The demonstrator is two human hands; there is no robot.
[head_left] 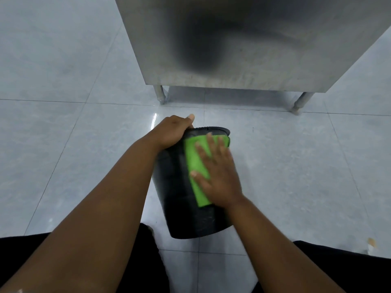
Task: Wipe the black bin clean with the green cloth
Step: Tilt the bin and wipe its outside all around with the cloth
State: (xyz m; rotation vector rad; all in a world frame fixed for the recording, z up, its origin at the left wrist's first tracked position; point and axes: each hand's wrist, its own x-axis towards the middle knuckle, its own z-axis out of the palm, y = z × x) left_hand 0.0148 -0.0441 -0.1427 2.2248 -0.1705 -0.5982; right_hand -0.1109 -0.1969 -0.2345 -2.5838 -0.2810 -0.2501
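Note:
The black bin (175, 187) lies tilted on the tiled floor, its rim pointing away from me and its base near my knees. My left hand (171, 132) grips the far rim on the left side. A folded green cloth (193, 161) lies on the bin's upper side wall. My right hand (218, 172) presses flat on the cloth with fingers spread, covering its right part.
A stainless steel cabinet (243, 49) on short metal legs (159, 95) stands just beyond the bin. Pale floor tiles (63, 134) spread to the left and right. My dark-trousered legs (349, 269) fill the bottom corners. A small scrap (371, 242) lies on the floor at right.

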